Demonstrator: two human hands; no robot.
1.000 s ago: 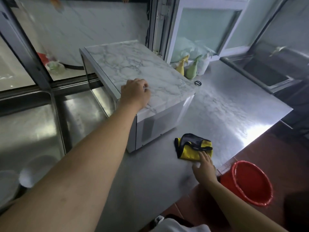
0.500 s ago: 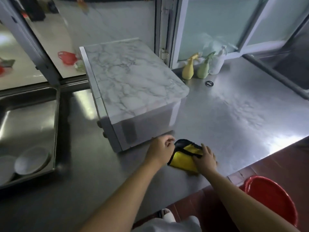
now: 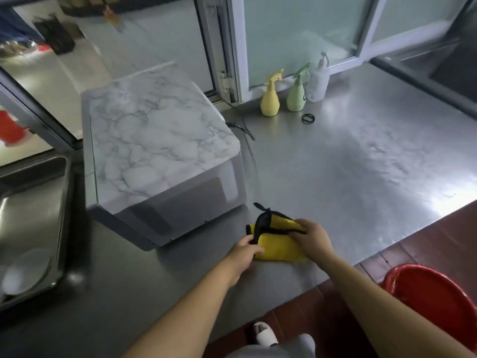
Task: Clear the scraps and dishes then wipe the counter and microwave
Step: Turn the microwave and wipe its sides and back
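A yellow cloth [image 3: 277,248] trimmed in black lies on a dull silver steel counter [image 3: 348,171], beside a grey microwave [image 3: 165,161] topped in white marble veined with grey. Against the frosted pale-green window [image 3: 296,34] stand a yellow sprayer [image 3: 270,99], a light green sprayer [image 3: 296,95] and a white bottle [image 3: 318,82], near a black ring [image 3: 308,118]. A red bucket [image 3: 438,306] sits on the reddish-brown floor [image 3: 426,249].

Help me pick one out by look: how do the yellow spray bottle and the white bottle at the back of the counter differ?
The yellow spray bottle is pear-shaped, with a trigger sprayer; the white bottle is straighter-sided, with a slimmer top whose type is unclear. The yellow one stands leftmost in the row, the white one rightmost and closer to the window. The white one looks taller. Both stand upright on the steel counter.
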